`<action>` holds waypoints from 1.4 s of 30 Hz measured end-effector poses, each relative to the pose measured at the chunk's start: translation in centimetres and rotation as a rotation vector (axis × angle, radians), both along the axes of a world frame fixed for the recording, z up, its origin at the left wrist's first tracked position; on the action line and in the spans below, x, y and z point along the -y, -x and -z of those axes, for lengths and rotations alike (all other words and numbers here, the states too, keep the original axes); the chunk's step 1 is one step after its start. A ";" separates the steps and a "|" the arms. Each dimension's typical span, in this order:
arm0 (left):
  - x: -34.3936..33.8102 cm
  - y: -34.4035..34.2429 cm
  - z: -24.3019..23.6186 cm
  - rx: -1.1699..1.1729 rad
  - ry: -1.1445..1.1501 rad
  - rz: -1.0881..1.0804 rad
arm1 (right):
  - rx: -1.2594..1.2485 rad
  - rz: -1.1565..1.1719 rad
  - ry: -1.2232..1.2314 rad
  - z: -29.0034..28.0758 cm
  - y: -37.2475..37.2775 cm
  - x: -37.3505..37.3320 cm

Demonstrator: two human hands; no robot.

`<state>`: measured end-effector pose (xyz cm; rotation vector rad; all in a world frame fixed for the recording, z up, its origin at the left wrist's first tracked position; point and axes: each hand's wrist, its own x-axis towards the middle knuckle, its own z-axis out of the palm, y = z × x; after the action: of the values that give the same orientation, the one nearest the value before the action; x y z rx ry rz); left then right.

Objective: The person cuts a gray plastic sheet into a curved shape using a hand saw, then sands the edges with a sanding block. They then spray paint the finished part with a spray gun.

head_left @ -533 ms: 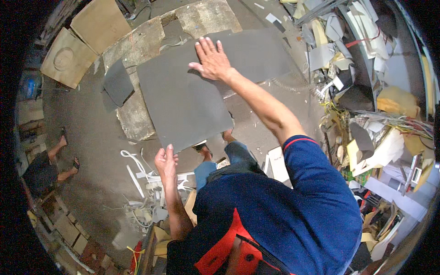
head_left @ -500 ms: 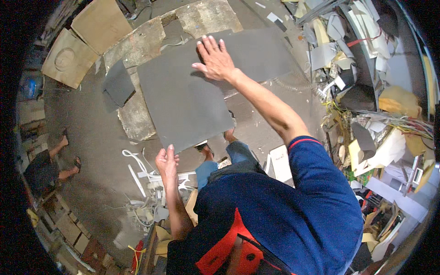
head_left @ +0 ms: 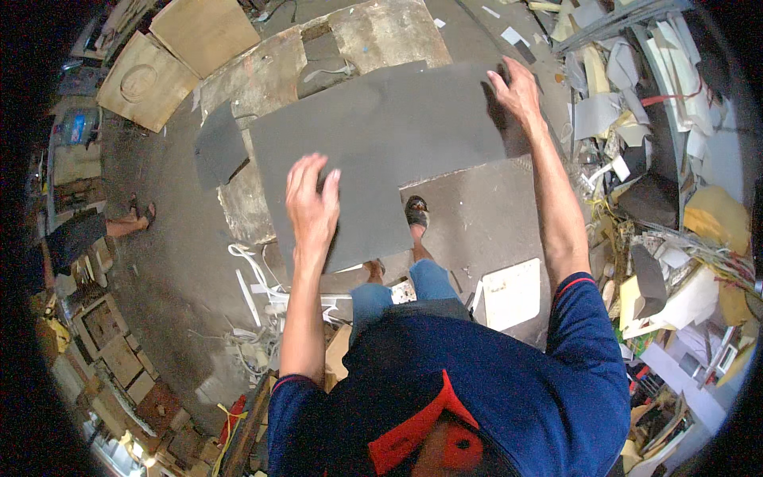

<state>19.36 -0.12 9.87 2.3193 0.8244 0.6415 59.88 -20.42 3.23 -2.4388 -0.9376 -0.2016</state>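
Observation:
A large dark grey sheet (head_left: 373, 119) lies flat on worn, pale boards (head_left: 389, 36), with an L-shaped outline; whether it is one piece or overlapping pieces I cannot tell. Above its near left part is my left hand (head_left: 311, 199), thumb apart from the fingers and nothing held. My right hand (head_left: 518, 91) is at the sheet's far right end, fingers extended and thumb apart, also holding nothing. Contact between either hand and the sheet is not clear. A smaller dark grey piece (head_left: 222, 147) lies past the sheet's left edge.
Scrap sheets and offcuts (head_left: 628, 111) pile along the right. White strips (head_left: 250, 270) lie at lower left, and a white panel (head_left: 511, 294) lies right of my legs. Two plywood boards (head_left: 147, 79) stand far left. Another person's leg (head_left: 127, 225) shows at the left.
My right hand has moved right along the sheet from its middle to its far right end. My left hand has left the near corner and moved forward over the sheet, its fingers opening.

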 end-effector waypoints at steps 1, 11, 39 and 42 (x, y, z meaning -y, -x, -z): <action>-0.8 -2.6 0.6 0.016 -0.034 0.036 | 0.036 -0.094 0.014 0.1 -0.7 -0.4; -11.2 -17.1 3.8 -0.428 0.045 0.332 | -0.304 -0.476 0.158 -1.4 -0.7 -9.5; -9.1 -16.1 2.4 0.011 0.161 0.380 | -0.791 -0.908 0.076 -2.9 3.0 -16.1; -9.5 -16.5 3.2 0.005 0.103 0.369 | -0.757 -0.878 0.052 -2.5 2.8 -16.2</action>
<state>35.90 9.41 6.62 2.2906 0.3985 0.4324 57.11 -4.25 5.75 -1.6632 -1.4831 0.9715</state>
